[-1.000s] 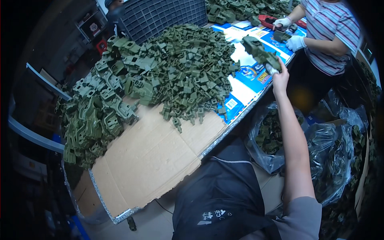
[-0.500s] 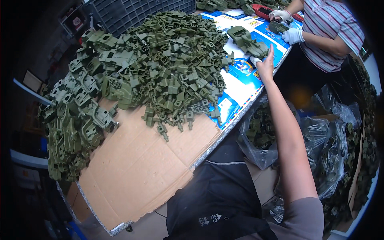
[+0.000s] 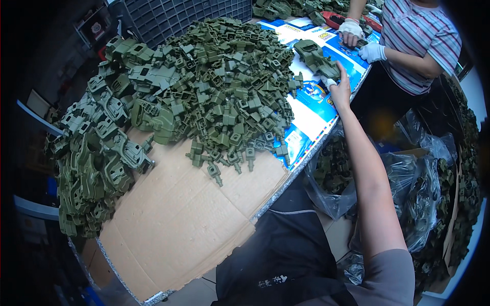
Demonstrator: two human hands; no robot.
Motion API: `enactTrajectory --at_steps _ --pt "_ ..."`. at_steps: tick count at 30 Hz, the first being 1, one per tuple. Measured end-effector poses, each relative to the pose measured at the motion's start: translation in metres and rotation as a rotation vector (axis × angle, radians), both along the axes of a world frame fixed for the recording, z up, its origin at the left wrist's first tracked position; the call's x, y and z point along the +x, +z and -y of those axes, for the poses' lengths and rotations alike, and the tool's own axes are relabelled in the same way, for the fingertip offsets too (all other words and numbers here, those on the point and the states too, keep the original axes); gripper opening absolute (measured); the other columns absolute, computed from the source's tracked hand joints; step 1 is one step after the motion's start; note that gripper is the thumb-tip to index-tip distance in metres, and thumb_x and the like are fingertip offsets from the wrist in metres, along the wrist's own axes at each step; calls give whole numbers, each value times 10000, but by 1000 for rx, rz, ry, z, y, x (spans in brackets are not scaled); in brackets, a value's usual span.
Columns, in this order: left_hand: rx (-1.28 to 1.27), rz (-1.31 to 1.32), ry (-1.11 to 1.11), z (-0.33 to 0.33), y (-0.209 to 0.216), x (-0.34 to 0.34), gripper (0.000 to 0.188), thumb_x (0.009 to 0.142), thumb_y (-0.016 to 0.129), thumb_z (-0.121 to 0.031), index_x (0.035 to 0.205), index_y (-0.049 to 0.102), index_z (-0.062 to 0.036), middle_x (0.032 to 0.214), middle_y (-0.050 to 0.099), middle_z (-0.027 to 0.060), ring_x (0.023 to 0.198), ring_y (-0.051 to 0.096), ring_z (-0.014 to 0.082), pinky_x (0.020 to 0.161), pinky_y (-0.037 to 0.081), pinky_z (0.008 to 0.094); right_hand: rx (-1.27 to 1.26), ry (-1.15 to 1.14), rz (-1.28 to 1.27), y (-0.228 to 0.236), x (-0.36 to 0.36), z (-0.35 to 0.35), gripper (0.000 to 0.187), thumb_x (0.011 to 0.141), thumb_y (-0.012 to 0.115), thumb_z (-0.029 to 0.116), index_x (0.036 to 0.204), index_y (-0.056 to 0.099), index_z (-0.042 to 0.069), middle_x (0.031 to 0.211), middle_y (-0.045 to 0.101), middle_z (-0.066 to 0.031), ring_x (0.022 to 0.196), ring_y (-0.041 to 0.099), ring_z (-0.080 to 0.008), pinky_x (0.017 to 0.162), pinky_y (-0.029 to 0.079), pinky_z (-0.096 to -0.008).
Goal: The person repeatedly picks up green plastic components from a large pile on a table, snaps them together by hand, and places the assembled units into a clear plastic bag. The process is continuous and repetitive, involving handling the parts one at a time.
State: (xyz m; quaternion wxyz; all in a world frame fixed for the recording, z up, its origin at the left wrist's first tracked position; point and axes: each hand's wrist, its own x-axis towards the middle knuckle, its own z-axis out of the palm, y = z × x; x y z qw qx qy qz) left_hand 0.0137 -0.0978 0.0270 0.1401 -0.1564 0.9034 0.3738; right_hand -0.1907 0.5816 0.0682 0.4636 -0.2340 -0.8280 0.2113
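My right hand (image 3: 340,93) reaches far out over the table's right side and grips the near end of a dark green moulded plastic vehicle body (image 3: 315,57). The thumb side wears a white covering. My fingers are closed around the edge of this piece, partly hidden by it. The piece lies tilted on or just above a blue and white printed sheet (image 3: 306,125); I cannot tell whether it touches it. To its left rises a big heap of small green plastic parts (image 3: 224,86). My left hand is out of view.
Larger green vehicle shells (image 3: 92,158) are piled at the left. Brown cardboard (image 3: 189,224) covers the near tabletop. A dark grey crate (image 3: 178,20) stands behind. Across the right corner, a co-worker's gloved hands (image 3: 372,52) handle a part. Clear plastic bags (image 3: 408,188) of parts sit below.
The upright finger of my right hand has bent down onto the vehicle body. The co-worker's gloved hands have shifted lower over their part. My view has moved slightly.
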Motion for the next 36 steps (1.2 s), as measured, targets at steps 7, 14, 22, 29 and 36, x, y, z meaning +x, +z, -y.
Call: enactTrajectory --at_steps 7,14,22,29,36 --pt "-2 -8 20 7 -4 -1 637 821 621 -177 1335 265 -55 1151 505 177 1058 521 286 917 392 396 -29 -63 32 -5 -2 -2 665 724 650 73 1333 399 162 1178 536 -170 1056 530 -339 903 426 -384" --pt "-36 -25 59 13 -4 3 608 822 617 -178 1317 286 -54 1133 516 176 1048 529 288 906 399 397 -43 -63 28 -6 -11 -18 636 723 633 80 1319 457 217 1066 610 -177 969 593 -322 842 460 -385" --pt "-87 -97 192 47 3 40 575 823 612 -181 1296 310 -53 1113 528 175 1036 538 290 893 408 398 -221 187 0 -19 -29 -36 694 737 703 144 1353 390 80 1186 553 -140 1054 542 -255 921 425 -347" --pt "-74 -141 269 73 3 67 547 825 608 -182 1278 331 -52 1095 538 175 1026 546 292 882 416 399 349 155 -273 55 -29 91 686 766 616 7 1380 310 23 1259 495 -184 1155 481 -283 971 373 -349" --pt "-26 -185 316 85 -9 67 519 826 604 -184 1260 353 -51 1077 549 174 1016 554 294 871 423 399 -55 1003 287 85 -84 409 622 805 650 259 1343 379 105 1222 525 -215 1112 542 -325 927 434 -380"
